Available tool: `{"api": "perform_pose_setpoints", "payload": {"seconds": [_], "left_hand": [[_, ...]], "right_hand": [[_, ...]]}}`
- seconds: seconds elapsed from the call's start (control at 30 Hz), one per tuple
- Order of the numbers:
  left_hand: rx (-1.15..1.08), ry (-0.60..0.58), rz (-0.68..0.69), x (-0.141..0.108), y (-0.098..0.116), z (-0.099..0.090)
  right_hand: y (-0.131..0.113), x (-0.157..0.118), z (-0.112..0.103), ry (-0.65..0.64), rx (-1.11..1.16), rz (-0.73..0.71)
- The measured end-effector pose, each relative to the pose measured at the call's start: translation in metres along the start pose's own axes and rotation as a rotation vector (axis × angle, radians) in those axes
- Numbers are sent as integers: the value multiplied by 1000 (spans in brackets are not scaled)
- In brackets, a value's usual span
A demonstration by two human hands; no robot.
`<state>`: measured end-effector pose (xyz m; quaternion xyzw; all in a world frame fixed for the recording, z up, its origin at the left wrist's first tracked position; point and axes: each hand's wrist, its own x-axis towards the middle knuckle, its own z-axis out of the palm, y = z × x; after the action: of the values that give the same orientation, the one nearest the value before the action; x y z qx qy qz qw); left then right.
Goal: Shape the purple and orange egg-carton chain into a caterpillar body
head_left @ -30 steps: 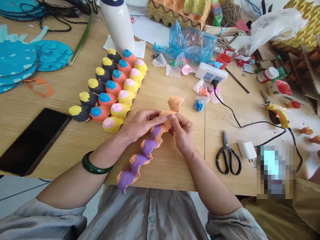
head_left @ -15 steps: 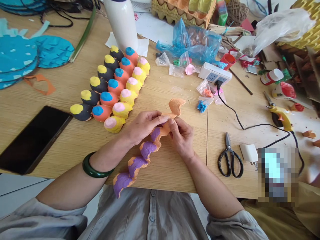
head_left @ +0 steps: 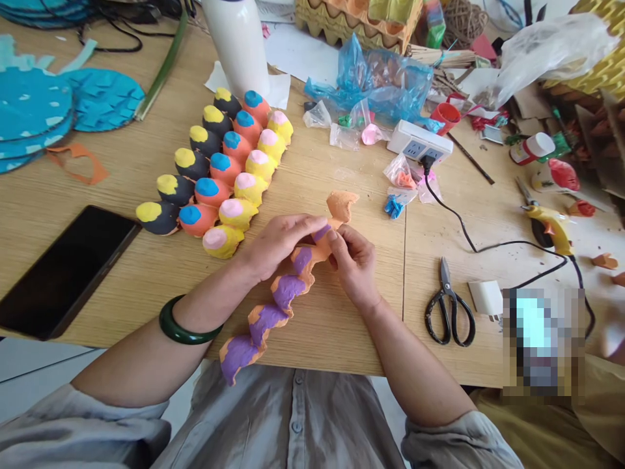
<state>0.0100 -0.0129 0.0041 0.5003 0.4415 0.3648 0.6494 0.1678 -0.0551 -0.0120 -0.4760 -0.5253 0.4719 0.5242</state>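
A strip of orange egg carton [head_left: 342, 206] runs slantwise from the table down past its front edge. Purple clay [head_left: 290, 291] covers several of its cups, while the far end cup is bare orange. My right hand [head_left: 356, 264] pinches the strip at its right edge between thumb and fingers. From the other side my left hand [head_left: 280, 246], fingers together, presses on a purple patch near the bare cup; part of its grip is hidden. Left of my hands stand three rows of painted egg carton cups [head_left: 225, 168]: black with yellow tops, orange with blue, yellow with pink.
A phone [head_left: 68, 270] lies at left, scissors [head_left: 446, 309] at right. Behind are a white bottle [head_left: 239, 52], a blue plastic bag [head_left: 375, 85] and a power strip [head_left: 420, 143], whose cable runs across the right side. A yellow glue gun [head_left: 549, 225] lies farther right.
My left fingertips have shifted slightly on the strip, uncovering more of the purple patch near the bare cup. The strip has moved a little to the left. My right hand keeps its pinch.
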Motion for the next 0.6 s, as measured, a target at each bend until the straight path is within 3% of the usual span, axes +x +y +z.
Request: {"api": "perform_pose_setpoints", "payload": {"seconds": [0.1, 0.3, 0.47, 0.6], "left_hand": [[-84, -82, -59, 1, 0, -1], [-44, 21, -36, 2, -5, 0], [-45, -59, -5, 2, -3, -1], [54, -35, 20, 0, 5, -3]], "right_hand": [[-2, 0, 0, -41, -13, -28], [1, 3, 0, -57, 89, 125], [0, 7, -3, 0, 267, 251], [-5, 7, -5, 27, 298, 240]]}}
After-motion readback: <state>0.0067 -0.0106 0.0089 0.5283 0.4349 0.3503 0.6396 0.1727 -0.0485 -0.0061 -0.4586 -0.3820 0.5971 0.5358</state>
